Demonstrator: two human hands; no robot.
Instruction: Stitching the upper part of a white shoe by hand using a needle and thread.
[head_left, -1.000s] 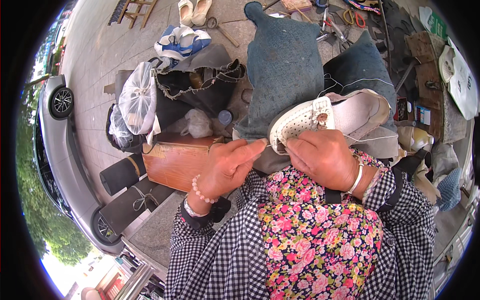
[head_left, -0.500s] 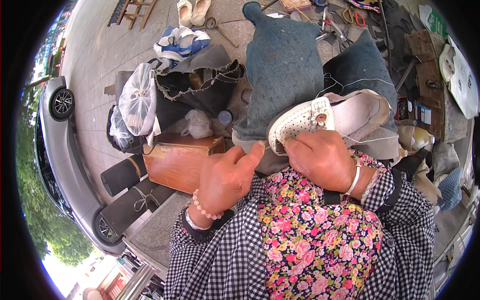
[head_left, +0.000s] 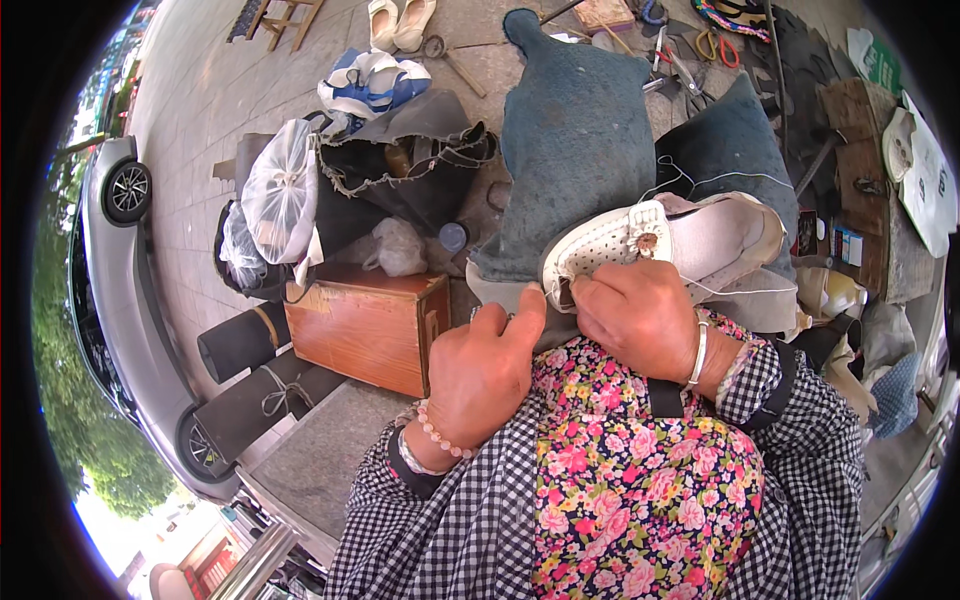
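Observation:
A cream perforated shoe with a flower ornament lies on its side across my lap, its toe to the left and its opening to the right. My right hand is closed on the near edge of the toe, where a dark gap shows in the seam. White thread trails from beside this hand to the right. Just left of the toe, my left hand is closed, its index fingertip close to the shoe edge. Whatever its fingers hold is hidden. Blue-grey cloth covers my knees beneath the shoe.
A brown wooden box stands at left, beside dark rolled sheets. Beyond it are a black bag and a plastic bag. Scissors and tools lie at the far right, near a wooden crate.
My left hand has moved right and slightly down, closer to the shoe's toe. My right hand keeps its hold on the toe. The whole view has shifted a little.

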